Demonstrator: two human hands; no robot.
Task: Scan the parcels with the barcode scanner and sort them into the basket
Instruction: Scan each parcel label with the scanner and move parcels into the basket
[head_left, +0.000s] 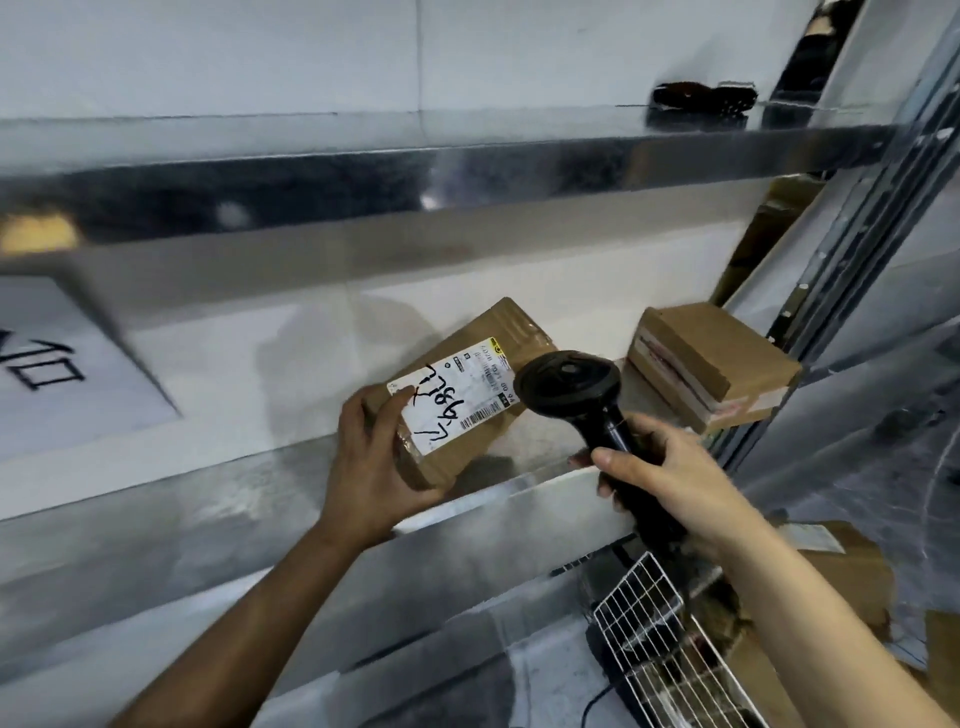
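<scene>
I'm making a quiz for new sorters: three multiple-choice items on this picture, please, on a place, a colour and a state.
1. Where is the second parcel? A) on the shelf, right of the scanner B) in a plastic bag C) on the floor
2. What colour is the scanner? A) white B) black C) yellow
3. What is the left hand doing? A) hanging idle B) gripping the labelled parcel C) pressing a button
Answers: 1 A, it rests on the shelf; 2 B, head and handle are black; 3 B, fingers curl round its corner.

Two parcels, one scanner, one basket
</scene>
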